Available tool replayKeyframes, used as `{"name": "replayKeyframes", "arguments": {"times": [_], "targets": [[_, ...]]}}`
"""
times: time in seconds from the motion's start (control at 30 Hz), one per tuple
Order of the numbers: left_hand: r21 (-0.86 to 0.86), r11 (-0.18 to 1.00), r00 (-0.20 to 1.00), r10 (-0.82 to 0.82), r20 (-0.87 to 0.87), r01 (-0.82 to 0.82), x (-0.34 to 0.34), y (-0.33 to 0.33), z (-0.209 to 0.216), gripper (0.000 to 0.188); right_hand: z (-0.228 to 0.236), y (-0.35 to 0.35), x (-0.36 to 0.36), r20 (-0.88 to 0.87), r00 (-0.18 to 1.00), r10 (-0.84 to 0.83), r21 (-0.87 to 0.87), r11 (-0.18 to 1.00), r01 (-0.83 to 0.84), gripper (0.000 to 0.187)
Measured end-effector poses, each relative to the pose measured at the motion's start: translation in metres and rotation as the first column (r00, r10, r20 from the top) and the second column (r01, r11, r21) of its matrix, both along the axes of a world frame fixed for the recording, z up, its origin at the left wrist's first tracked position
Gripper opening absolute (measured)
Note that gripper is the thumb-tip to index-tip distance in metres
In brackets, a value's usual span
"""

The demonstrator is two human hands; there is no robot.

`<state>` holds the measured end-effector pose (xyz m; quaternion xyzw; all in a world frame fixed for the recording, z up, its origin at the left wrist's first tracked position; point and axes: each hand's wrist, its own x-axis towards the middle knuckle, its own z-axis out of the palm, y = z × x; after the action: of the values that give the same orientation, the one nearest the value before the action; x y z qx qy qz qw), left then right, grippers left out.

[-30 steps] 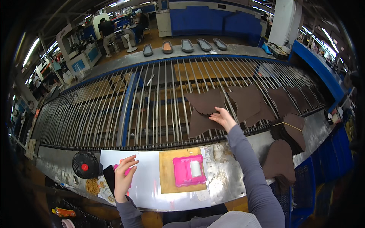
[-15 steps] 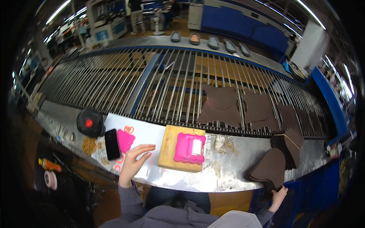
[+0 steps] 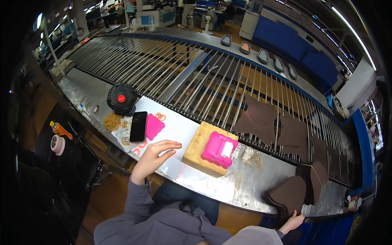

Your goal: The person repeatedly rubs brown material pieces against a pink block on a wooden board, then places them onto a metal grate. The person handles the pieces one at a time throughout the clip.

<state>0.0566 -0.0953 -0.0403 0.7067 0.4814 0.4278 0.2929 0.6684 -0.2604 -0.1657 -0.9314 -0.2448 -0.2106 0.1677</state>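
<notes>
My left hand (image 3: 153,159) hovers over the near edge of the white sheet (image 3: 169,132), fingers stretched out and thumb apart, with nothing in it. To its right, a bright pink scalloped block (image 3: 218,150) with a white label lies on a wooden block (image 3: 197,153). At the bench's right end, my right hand (image 3: 293,223) grips the near edge of a stack of dark brown cut pieces (image 3: 288,194). Its fingers are partly hidden by the stack. Just behind stands another brown bundle (image 3: 319,179), bound with a tan band.
A phone (image 3: 138,126), a pink plate (image 3: 154,126), a black fan (image 3: 122,99) and rubber bands (image 3: 112,121) lie left. Beyond the metal bench, brown pieces (image 3: 255,120) rest on a roller conveyor (image 3: 188,87). Several shoe-shaped moulds (image 3: 263,56) line its far edge.
My view has turned, so the bench now appears tilted and shifted right. My left hand stays open near the white sheet, and my right hand remains at the brown stack.
</notes>
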Motion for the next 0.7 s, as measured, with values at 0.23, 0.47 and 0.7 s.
{"name": "replayKeyframes", "arguments": {"times": [0.23,0.47,0.7], "targets": [[-0.002,0.999,0.998,-0.034,0.059,0.034,0.003,0.001,0.008,0.022,0.138,0.004,-0.11,-0.395,0.873,0.285,0.388,0.913,-0.123,0.031],[0.129,0.853,0.82,-0.522,0.237,0.506,0.079,0.018,0.041,0.025,0.196,0.009,-0.154,-0.027,0.625,0.78,0.829,0.366,-0.422,0.036],[-0.098,0.802,0.772,-0.524,0.359,0.59,0.069,0.052,0.062,0.026,0.229,0.101,-0.237,0.005,0.187,0.982,0.831,0.1,-0.547,0.027]]}}
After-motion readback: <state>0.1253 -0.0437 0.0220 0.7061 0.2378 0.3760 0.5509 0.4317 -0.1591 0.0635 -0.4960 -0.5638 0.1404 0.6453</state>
